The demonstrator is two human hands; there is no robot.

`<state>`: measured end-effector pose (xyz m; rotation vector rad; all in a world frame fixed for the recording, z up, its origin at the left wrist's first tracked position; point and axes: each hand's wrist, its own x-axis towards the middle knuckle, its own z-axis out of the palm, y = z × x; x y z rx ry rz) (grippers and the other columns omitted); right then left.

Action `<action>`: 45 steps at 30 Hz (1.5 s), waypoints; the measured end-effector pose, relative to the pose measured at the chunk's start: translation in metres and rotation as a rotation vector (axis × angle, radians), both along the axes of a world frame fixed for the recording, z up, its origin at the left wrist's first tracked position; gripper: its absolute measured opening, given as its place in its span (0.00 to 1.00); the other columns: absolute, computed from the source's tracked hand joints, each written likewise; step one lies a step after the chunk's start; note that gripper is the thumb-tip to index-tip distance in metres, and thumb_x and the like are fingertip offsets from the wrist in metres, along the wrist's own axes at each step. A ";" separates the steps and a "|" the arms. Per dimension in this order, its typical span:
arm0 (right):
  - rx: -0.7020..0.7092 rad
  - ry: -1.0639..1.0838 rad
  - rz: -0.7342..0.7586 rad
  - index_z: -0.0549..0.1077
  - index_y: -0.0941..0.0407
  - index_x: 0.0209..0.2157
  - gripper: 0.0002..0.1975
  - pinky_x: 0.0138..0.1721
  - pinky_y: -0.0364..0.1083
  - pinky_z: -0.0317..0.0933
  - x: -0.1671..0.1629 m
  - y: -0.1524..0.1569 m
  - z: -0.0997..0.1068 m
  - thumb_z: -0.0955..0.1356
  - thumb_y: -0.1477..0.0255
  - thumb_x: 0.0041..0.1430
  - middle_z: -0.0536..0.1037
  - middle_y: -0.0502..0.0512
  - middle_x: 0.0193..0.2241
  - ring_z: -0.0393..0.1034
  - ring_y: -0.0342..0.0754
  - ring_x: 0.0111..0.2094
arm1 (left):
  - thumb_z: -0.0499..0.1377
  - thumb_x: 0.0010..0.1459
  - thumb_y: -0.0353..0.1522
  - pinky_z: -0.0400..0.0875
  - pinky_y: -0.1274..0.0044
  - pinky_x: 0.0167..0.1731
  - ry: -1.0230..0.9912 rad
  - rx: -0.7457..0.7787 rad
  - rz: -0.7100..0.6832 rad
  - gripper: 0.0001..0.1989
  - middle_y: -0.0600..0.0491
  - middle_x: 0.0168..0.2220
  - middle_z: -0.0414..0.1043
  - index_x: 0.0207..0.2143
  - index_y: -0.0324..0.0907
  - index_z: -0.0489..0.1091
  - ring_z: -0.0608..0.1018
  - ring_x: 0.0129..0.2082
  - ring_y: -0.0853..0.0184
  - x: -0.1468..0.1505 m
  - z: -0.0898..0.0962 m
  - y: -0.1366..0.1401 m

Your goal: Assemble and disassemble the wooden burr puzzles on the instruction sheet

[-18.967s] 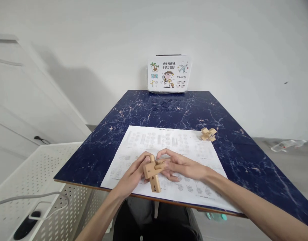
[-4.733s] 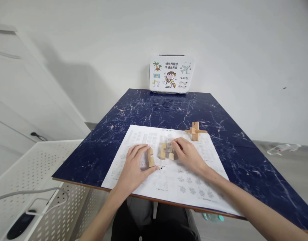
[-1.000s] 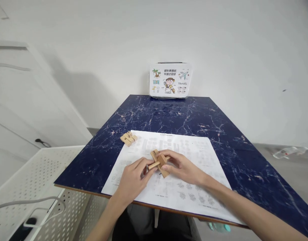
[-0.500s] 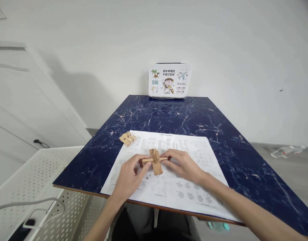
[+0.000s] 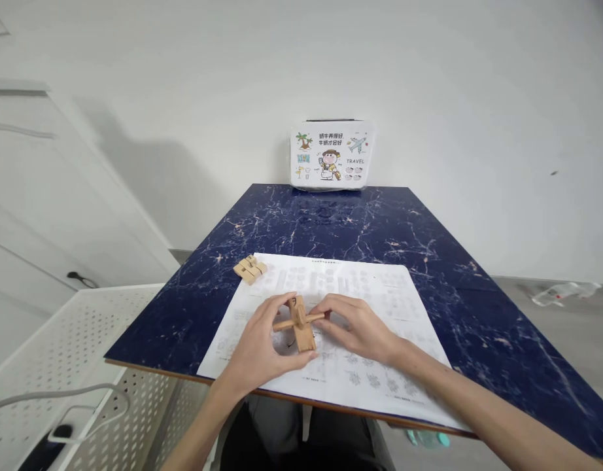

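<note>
Over the printed sheet (image 5: pixel 380 314) I hold a light-brown wooden burr puzzle (image 5: pixel 301 330), its several pieces crossing one another. My left hand (image 5: pixel 262 340) spans the broad piece, fingers at its far end and thumb at its near end. The right tip of the thin crossbar is pinched between thumb and fingers of my right hand (image 5: pixel 353 325). Dark marks show on the ends of the broad piece. A group of loose wooden pieces (image 5: pixel 250 269), also marked in black, lies at the sheet's far left corner. A small dark curved mark or object beside the puzzle is unclear.
A dark blue marbled table (image 5: pixel 331 222) carries the sheet. At its far edge, a white cartoon-printed case (image 5: pixel 331 156) stands against the wall. To the left is a white perforated stand (image 5: pixel 80 327) with a cable. Plastic bottles (image 5: pixel 566 293) lie on the floor.
My left hand has shifted from the crossbar's left end to span the broad piece. The puzzle has tilted slightly and come a little nearer. My right hand keeps its pinch on the crossbar.
</note>
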<state>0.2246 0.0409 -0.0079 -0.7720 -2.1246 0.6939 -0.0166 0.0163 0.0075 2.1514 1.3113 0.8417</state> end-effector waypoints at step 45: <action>0.145 -0.009 -0.019 0.75 0.53 0.49 0.08 0.36 0.48 0.70 -0.002 -0.006 0.002 0.64 0.70 0.75 0.80 0.56 0.37 0.75 0.50 0.35 | 0.76 0.45 0.38 0.74 0.57 0.56 0.027 0.176 -0.004 0.41 0.46 0.57 0.76 0.60 0.49 0.65 0.78 0.56 0.48 0.002 0.007 -0.002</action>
